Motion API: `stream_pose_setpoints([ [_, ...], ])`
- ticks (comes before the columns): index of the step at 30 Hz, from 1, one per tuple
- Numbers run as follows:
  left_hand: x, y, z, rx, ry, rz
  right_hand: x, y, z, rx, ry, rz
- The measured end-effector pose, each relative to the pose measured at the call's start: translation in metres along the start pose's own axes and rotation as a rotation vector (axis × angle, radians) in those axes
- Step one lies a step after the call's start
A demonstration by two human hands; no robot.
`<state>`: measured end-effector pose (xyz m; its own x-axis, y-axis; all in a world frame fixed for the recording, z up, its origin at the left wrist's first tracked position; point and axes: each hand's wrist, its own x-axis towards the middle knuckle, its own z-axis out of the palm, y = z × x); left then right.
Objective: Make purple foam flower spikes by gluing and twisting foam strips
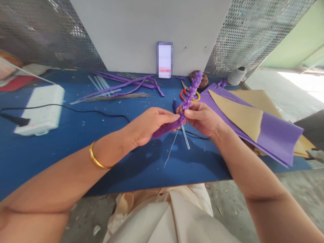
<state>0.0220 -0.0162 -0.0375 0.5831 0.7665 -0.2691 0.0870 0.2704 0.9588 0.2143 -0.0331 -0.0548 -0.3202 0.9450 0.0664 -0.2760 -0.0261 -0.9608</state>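
Observation:
Between my hands, above the blue table, is a purple paper flower spike [193,88] with small clustered petals, tilted up and to the right. My right hand [201,116] pinches its lower part with thumb and fingers. A purple paper strip [163,130] runs from the base of the spike into my left hand [158,123], which grips it between thumb and fingers. A thin stem wire [171,148] hangs below my fingers. Behind my hands lies a blue glue gun [175,104], partly hidden, with a clear glue stick [185,138] showing below.
Scissors [182,94] with red and yellow handles lie behind the spike. Purple strips [131,82], glue sticks and wires are at the back left. A white power strip [44,109] has a black cable. Purple and tan paper sheets [273,131] overhang at right; a phone [164,60] stands upright.

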Motion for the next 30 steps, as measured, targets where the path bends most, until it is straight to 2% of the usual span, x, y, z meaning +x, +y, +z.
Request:
stream_pose_setpoints([
  [5, 0.000, 0.004, -0.001, -0.020, -0.089, -0.015, 0.000, -0.001, -0.003, -0.030, -0.100, -0.045],
  [12, -0.001, 0.007, -0.003, 0.069, -0.072, -0.056, -0.001, -0.004, -0.002, -0.077, -0.049, -0.053],
  [19, -0.002, 0.005, -0.001, 0.104, -0.060, -0.051, -0.005, -0.008, 0.006, -0.116, -0.109, -0.056],
  [24, -0.001, 0.002, 0.002, 0.108, -0.032, -0.047, -0.005, -0.007, 0.009, -0.182, -0.052, -0.081],
  [30, -0.002, -0.002, 0.004, 0.120, 0.030, 0.001, -0.003, -0.003, 0.016, -0.219, 0.084, -0.167],
])
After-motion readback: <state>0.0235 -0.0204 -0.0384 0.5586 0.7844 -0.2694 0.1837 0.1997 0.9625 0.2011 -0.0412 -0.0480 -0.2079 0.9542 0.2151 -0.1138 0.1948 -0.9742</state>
